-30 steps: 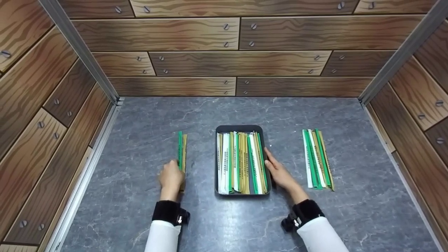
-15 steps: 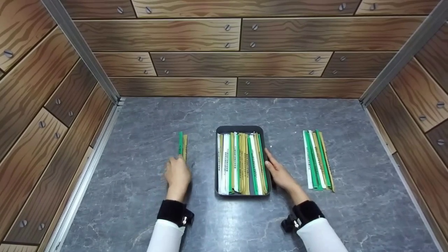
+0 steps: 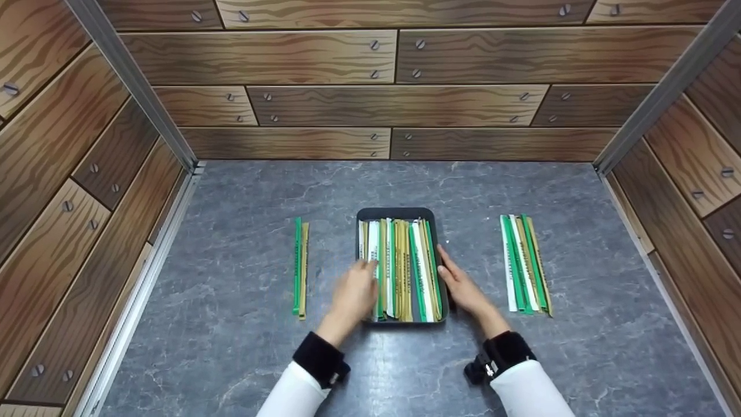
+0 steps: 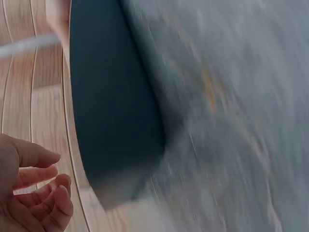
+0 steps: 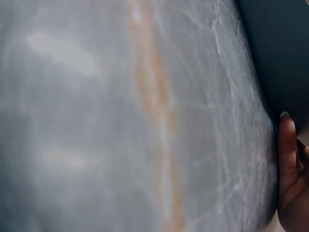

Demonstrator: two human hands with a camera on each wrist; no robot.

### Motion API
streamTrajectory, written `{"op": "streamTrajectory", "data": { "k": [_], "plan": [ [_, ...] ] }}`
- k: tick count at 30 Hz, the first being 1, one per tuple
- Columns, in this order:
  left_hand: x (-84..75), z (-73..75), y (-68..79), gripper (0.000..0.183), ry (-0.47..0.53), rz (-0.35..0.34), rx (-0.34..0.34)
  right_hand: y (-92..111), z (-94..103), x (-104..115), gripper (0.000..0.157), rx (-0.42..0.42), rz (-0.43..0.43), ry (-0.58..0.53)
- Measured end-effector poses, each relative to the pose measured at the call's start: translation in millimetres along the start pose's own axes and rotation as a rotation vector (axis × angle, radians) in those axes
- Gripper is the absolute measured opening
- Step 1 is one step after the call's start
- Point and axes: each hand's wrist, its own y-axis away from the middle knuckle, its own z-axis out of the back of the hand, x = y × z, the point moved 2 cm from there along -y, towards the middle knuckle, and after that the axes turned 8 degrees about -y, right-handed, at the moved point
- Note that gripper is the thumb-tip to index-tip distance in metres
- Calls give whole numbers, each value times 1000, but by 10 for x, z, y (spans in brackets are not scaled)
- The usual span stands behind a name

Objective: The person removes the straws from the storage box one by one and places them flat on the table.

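- Fingers of my left hand (image 3: 353,292) have a green wrapped stick (image 3: 297,266) and a gold wrapped stick (image 3: 304,275) off to their left, side by side on the marbled tabletop (image 3: 202,347). I judge they are kept parallel, lengthwise away from me, to match the sticks in the tray.
- Those left fingers are loosely bent and released, with nothing between them in the left wrist view. They reach over the left edge of the black tray (image 3: 396,212); blur leaves me unable to tell whether they touch a stick.
- Between my two hands sits that tray, holding a row of white, gold and green wrapped sticks (image 3: 402,269), some leaning slightly. Lying lengthwise seems to be what lets so many fit. Toward the near end, right of centre, a narrow strip of its floor shows.
- Fingers of my right hand (image 3: 466,289) are extended, unclenched, touching the tray's right wall, I think to keep it from sliding.
- Well to the right of those fingers lies another group of wrapped sticks (image 3: 527,263), white, green and gold, close together on the tabletop with no container around them.
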Motion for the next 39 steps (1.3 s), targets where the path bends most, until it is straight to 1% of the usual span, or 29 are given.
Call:
{"op": "streamTrajectory", "data": {
  "k": [2, 4, 6, 8, 11, 14, 16, 20, 24, 27, 31, 35, 37, 39],
  "plan": [
    [-94, -45, -13, 38, -10, -29, 32, -2, 1, 1, 55, 0, 4, 1],
    [-162, -87, -14, 37, -58, -48, 55, -2, 1, 7, 55, -3, 6, 3],
    [-202, -138, -12, 39, -109, -53, 79, -3, 2, 7, 55, 1, 10, 12],
    [-222, -192, -8, 42, -152, -49, 102, 0, 3, 11, 55, -1, 0, 17],
    [-236, -268, 5, 47, -182, -37, 132, 4, 7, 8, 55, 4, -20, 22],
    [-239, -324, 12, 46, -191, -26, 143, 5, 9, 4, 56, 4, -40, 21],
    [-231, -353, 10, 42, -195, -17, 143, 3, 10, 2, 56, 8, -42, 27],
    [-211, -392, 1, 28, -177, 4, 143, 6, 9, 2, 56, 12, -51, 31],
    [-196, -412, -9, 17, -127, 10, 142, 9, 6, 3, 57, 10, -56, 26],
    [-187, -419, -17, 15, -83, 27, 148, 6, 2, 8, 56, 4, -49, 24],
    [-179, -422, -21, 18, -45, 61, 151, 2, -4, 5, 55, -5, -45, 21],
    [-182, -419, -30, 23, -40, 84, 142, 0, -1, 13, 55, 1, -23, 28],
    [-182, -427, -33, 20, -47, 87, 134, 13, -4, 46, 55, 8, -6, 52],
    [-180, -438, -35, 16, -57, 87, 122, 47, -15, 129, 55, 10, 2, 48]
  ]
}}
